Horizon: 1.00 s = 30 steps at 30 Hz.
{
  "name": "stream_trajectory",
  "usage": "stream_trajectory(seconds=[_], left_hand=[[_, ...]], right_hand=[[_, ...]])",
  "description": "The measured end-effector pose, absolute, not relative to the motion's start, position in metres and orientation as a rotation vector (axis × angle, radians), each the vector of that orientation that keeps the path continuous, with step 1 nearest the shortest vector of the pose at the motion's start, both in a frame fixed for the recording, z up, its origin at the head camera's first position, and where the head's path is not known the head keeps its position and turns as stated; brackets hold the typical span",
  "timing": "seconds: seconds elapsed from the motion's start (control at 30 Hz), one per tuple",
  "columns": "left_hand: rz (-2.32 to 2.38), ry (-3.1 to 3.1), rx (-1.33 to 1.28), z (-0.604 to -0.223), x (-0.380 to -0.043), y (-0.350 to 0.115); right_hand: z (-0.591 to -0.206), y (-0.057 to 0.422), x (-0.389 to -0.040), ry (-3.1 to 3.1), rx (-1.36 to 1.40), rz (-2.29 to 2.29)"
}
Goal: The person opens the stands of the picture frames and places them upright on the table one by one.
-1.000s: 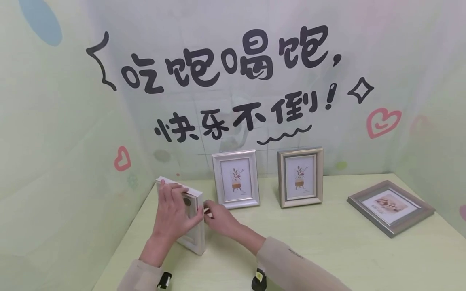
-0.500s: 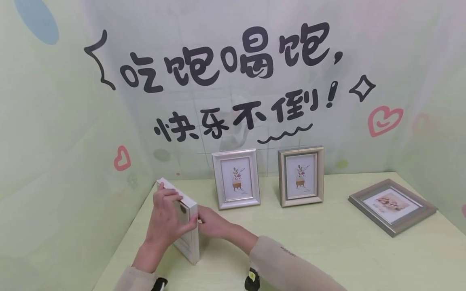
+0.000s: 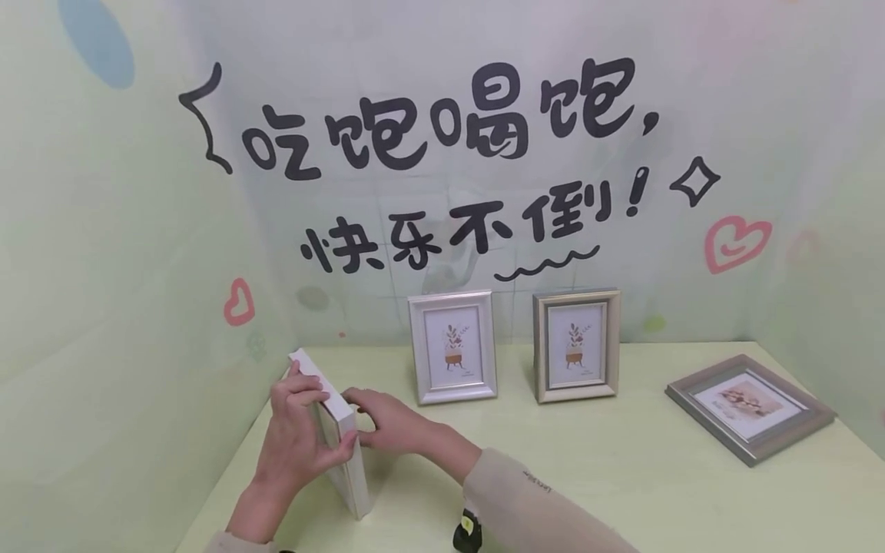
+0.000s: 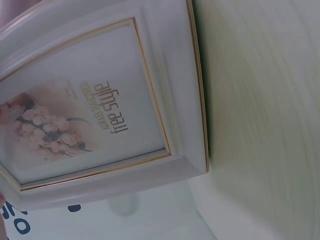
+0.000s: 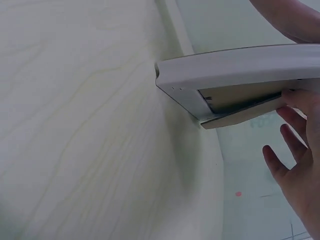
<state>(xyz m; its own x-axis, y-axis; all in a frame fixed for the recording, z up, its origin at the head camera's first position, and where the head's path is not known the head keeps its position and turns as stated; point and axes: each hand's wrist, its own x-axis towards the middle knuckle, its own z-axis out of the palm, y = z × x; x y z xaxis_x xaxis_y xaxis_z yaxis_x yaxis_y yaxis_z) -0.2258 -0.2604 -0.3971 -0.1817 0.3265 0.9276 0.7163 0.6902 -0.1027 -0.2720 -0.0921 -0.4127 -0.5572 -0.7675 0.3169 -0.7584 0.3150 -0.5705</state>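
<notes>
A white photo frame (image 3: 332, 399) stands upright on its edge at the table's left side. My left hand (image 3: 293, 438) grips it, fingers over the top edge and thumb on the near side edge. Its front shows a pink-flower picture (image 4: 50, 130) with gold trim in the left wrist view. Behind the frame, my right hand (image 3: 394, 422) is at its back. In the right wrist view, the back stand (image 5: 245, 114) tilts out slightly from the frame, and the right hand's fingertips pinch it near its upper end while the other fingers spread loosely.
A silver-white photo frame (image 3: 452, 392) and a gold-and-grey photo frame (image 3: 577, 392) stand at the back of the pale table (image 3: 553, 491). A grey-brown photo frame (image 3: 750, 449) lies flat at the right. A wall printed with dark lettering (image 3: 484, 226) rises behind them.
The white frame has shifted left and toward the person, turning more edge-on. Both hands have moved left with it, the right hand staying at its back.
</notes>
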Motion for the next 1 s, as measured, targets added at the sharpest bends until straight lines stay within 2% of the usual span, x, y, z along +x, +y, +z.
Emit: stream_trajectory(seconds=[0.5, 1.0], left_hand=[[-0.415, -1.765, -0.906, -0.392, -0.229, -0.256], [-0.417, -1.756, -0.884, -0.396, -0.23, -0.253]], right_hand=[[-0.399, -0.083, -0.278, 2.64, -1.678, -0.906], [-0.398, -0.072, -0.273, 2.817, -1.536, -0.815]])
